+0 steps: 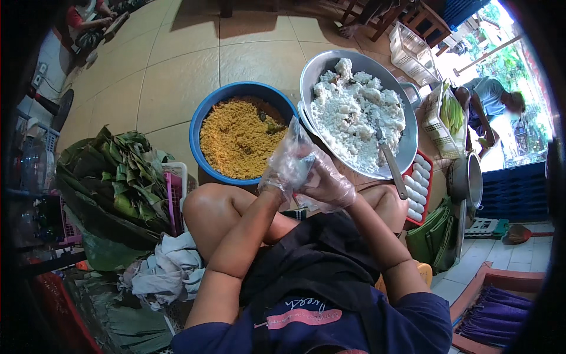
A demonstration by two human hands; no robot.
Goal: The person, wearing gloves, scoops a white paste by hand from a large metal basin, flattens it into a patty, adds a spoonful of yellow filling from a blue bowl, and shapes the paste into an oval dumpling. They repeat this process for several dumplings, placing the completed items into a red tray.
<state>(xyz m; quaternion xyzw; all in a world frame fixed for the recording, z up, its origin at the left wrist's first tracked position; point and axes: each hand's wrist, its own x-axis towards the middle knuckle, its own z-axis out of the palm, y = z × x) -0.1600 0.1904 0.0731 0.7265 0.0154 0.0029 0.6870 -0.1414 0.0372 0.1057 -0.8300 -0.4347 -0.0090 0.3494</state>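
My left hand [285, 170] and my right hand [329, 181], both in clear plastic gloves, meet above my lap around crumpled clear plastic. Whether anything else lies between them is hidden. Just beyond my left hand is a blue basin [193, 137] of yellow crumbly food [239, 137]. Beyond my right hand, a large metal pan [309, 66] holds white rice [353, 119], with a metal spatula [391, 163] resting across its near rim. Beside that pan, a red tray [425, 212] carries rows of white rolls [418, 188].
Banana leaves [128, 172] are heaped at left beside a pink basket [173, 203] and a crumpled cloth [170, 265]. Folded green leaves [435, 239], a metal pot [473, 181] and a white crate [442, 132] stand at right. A person [486, 101] bends near the doorway; another [88, 22] sits far left.
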